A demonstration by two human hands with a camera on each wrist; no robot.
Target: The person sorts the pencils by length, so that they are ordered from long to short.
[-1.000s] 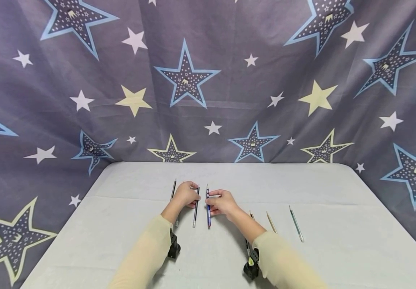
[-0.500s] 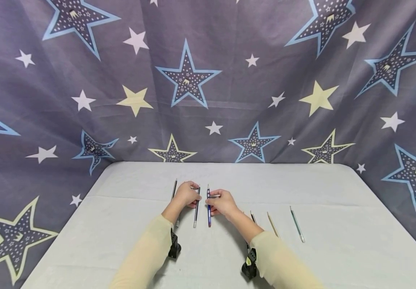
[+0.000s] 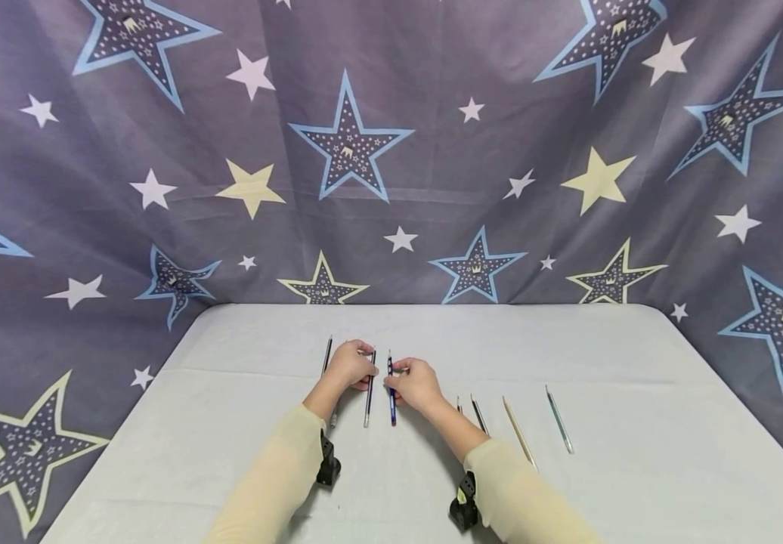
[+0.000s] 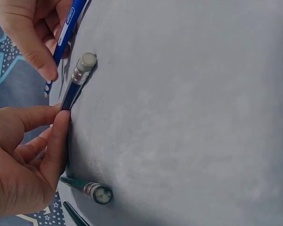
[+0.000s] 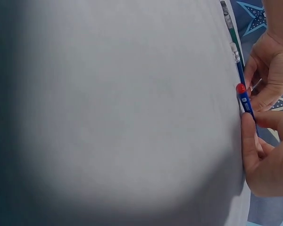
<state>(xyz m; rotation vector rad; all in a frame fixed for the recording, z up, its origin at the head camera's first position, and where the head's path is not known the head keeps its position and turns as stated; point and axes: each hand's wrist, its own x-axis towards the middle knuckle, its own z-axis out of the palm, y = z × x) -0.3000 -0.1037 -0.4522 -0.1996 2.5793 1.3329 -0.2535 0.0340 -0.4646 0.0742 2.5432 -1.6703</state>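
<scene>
In the head view, my left hand (image 3: 354, 366) pinches a dark blue pencil (image 3: 369, 400) between thumb and fingers. That pencil's pale eraser (image 4: 88, 60) and silver band show in the left wrist view. Just to the right, my right hand (image 3: 416, 384) pinches a brighter blue pencil (image 3: 393, 408) with pale spots near its tip and a red end (image 5: 241, 88). The two pencils stand side by side, a small gap apart. Partly hidden behind the left hand lies another dark pencil (image 3: 327, 353), which looks green in the left wrist view.
Right of the right forearm, several pencils lie on the white-covered table (image 3: 636, 468): a dark one (image 3: 478, 414), a gold one (image 3: 518, 431) and a green one (image 3: 558, 420). One more tip (image 3: 459, 404) shows beside the sleeve. A star-patterned curtain (image 3: 432, 151) hangs behind.
My right hand and forearm have shifted slightly left with the blue pencil, uncovering more of the pencils at right. My left hand has stayed in place.
</scene>
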